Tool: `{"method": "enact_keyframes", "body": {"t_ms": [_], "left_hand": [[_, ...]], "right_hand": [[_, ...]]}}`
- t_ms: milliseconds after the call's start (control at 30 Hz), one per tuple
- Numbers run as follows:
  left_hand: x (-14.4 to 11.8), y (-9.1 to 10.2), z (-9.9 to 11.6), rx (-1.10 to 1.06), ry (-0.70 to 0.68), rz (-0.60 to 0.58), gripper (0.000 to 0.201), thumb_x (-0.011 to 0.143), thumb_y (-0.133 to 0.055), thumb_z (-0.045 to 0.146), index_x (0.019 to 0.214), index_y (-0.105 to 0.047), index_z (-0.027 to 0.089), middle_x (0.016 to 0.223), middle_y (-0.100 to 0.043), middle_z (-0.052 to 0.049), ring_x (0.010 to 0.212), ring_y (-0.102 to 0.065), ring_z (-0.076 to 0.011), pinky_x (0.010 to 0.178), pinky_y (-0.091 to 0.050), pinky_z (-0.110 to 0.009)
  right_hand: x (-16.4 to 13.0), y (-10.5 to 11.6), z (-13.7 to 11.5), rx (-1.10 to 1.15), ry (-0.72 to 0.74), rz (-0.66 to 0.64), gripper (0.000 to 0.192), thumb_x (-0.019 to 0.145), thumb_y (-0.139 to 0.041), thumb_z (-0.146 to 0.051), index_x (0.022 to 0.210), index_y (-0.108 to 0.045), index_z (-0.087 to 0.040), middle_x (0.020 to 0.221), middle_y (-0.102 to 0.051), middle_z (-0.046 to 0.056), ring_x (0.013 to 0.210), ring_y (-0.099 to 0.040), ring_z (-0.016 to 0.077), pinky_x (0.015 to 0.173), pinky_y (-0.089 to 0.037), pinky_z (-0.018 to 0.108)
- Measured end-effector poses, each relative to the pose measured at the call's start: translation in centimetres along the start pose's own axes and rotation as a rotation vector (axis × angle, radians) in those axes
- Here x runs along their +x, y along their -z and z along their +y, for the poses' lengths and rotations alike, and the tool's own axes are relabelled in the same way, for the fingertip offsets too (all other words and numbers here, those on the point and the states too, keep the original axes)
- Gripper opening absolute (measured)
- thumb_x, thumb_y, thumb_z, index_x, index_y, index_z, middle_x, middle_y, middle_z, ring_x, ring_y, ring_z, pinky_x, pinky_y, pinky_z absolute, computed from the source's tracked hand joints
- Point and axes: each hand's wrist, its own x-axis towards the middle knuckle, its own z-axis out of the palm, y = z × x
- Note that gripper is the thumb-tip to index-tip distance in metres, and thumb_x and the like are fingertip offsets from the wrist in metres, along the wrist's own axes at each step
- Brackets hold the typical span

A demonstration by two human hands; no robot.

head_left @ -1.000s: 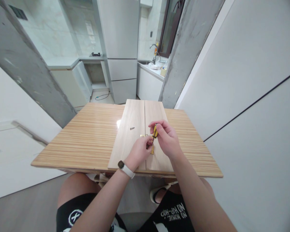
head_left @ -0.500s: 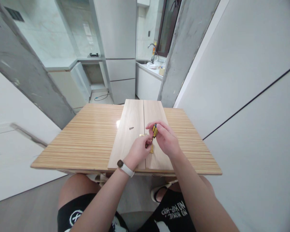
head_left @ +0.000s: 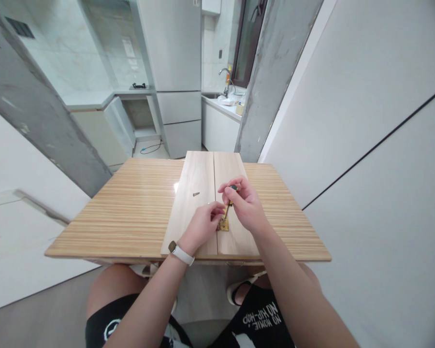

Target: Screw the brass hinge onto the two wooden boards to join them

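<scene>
My right hand (head_left: pixel 244 203) is wrapped around a screwdriver (head_left: pixel 233 187) with a dark and yellow handle, its shaft slanting down to a brass hinge (head_left: pixel 224 225). The hinge lies across the seam between two pale wooden boards (head_left: pixel 197 169). Close beside the screwdriver's tip is my left hand (head_left: pixel 206 220), its fingers bent but apart, over the hinge's left part. Those fingers hide some of the hinge, and any screw under the tip is too small to make out. A loose screw (head_left: pixel 196 194) lies on the left board.
Beneath the boards is a wood-grain table (head_left: pixel 137 208), with my knees under its near edge. Beyond it stand a fridge (head_left: pixel 179 106) and a sink counter (head_left: pixel 221 108) with a faucet (head_left: pixel 225 79). A white panel wall (head_left: pixel 366 121) rises on the right.
My left fingers have loosened and drawn slightly left from the screwdriver's shaft, uncovering more of the hinge. My right hand has turned on the screwdriver's handle and covers more of it. The loose screw stays put.
</scene>
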Motion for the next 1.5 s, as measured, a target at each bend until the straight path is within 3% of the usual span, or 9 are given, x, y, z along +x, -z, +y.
{"method": "enact_keyframes", "body": {"t_ms": [133,267,400,600,767,900,1067,1233,1500], "left_hand": [[-0.2,0.9,0.9,0.063,0.017,0.148,0.012,0.096,-0.063,0.018,0.100,-0.075,0.020,0.093,-0.079,-0.005,0.083,-0.073,-0.0178,0.077,-0.055,-0.029],[-0.3,1.9,1.9,0.121,0.052,0.157,0.021,0.103,-0.059,0.034,0.100,-0.074,0.020,0.076,-0.074,-0.002,0.068,-0.068,-0.0162,0.063,-0.049,-0.027],[-0.3,2.7,2.6,0.157,-0.008,0.207,0.017,0.099,-0.065,0.031,0.107,-0.073,0.020,0.091,-0.074,-0.004,0.073,-0.067,-0.0152,0.066,-0.051,-0.027],[-0.2,2.9,4.3,0.048,-0.043,0.154,0.020,0.092,-0.071,0.023,0.111,-0.072,0.020,0.101,-0.071,-0.006,0.084,-0.069,-0.0154,0.070,-0.056,-0.026],[-0.1,2.7,6.1,-0.016,-0.045,0.084,0.020,0.090,-0.071,0.018,0.110,-0.072,0.020,0.105,-0.073,-0.006,0.084,-0.068,-0.0149,0.071,-0.058,-0.027],[0.0,2.7,6.7,0.026,-0.080,0.073,0.022,0.088,-0.074,0.019,0.110,-0.072,0.021,0.105,-0.073,-0.005,0.089,-0.068,-0.0165,0.075,-0.058,-0.029],[0.3,2.1,6.6,0.056,-0.110,0.099,0.019,0.086,-0.080,0.026,0.102,-0.072,0.020,0.098,-0.072,-0.004,0.086,-0.067,-0.0171,0.075,-0.057,-0.030],[0.7,0.8,6.7,0.029,-0.139,0.188,0.016,0.086,-0.082,0.030,0.095,-0.074,0.020,0.093,-0.073,-0.004,0.084,-0.066,-0.0177,0.074,-0.055,-0.030],[1.0,0.8,6.7,0.172,-0.207,0.186,0.008,0.090,-0.078,0.026,0.097,-0.076,0.022,0.092,-0.076,-0.003,0.088,-0.066,-0.0200,0.079,-0.051,-0.033]], "right_hand": [[-0.2,0.2,-0.1,-0.057,-0.011,-0.051,0.024,0.103,-0.057,-0.044,0.113,-0.067,-0.024,0.096,-0.069,0.003,0.074,-0.056,0.0159,0.073,-0.050,0.032],[-0.2,0.9,-1.3,-0.113,-0.032,-0.095,0.028,0.105,-0.049,-0.043,0.113,-0.068,-0.024,0.105,-0.072,0.006,0.092,-0.064,0.0207,0.088,-0.053,0.038],[0.3,2.2,-3.6,-0.447,-0.046,-0.207,0.026,0.105,-0.055,-0.039,0.117,-0.073,-0.025,0.123,-0.074,0.008,0.117,-0.064,0.0239,0.103,-0.048,0.041],[1.5,3.0,-6.2,-0.736,-0.031,-0.301,0.019,0.098,-0.065,-0.033,0.106,-0.077,-0.021,0.103,-0.076,0.006,0.089,-0.067,0.0202,0.075,-0.051,0.035],[1.5,1.8,-8.2,-0.979,-0.061,-0.352,0.015,0.094,-0.071,-0.035,0.092,-0.073,-0.020,0.082,-0.073,0.003,0.074,-0.064,0.0173,0.068,-0.047,0.032],[1.8,1.0,-9.1,-1.231,-0.014,-0.392,0.028,0.097,-0.069,-0.041,0.081,-0.067,-0.019,0.072,-0.067,0.002,0.066,-0.057,0.0155,0.062,-0.036,0.030],[2.7,0.8,-9.0,-1.529,0.039,-0.397,0.046,0.098,-0.064,-0.055,0.070,-0.064,-0.019,0.069,-0.067,0.005,0.065,-0.055,0.0172,0.060,-0.027,0.032],[2.4,0.1,-8.9,-1.785,0.096,-0.356,0.059,0.103,-0.050,-0.061,0.071,-0.073,-0.017,0.072,-0.072,0.011,0.068,-0.061,0.0214,0.059,-0.021,0.035],[2.2,0.0,-9.3,-1.838,0.017,-0.310,0.063,0.102,-0.047,-0.066,0.077,-0.076,-0.016,0.074,-0.074,0.015,0.071,-0.066,0.0256,0.060,-0.030,0.034]]}}
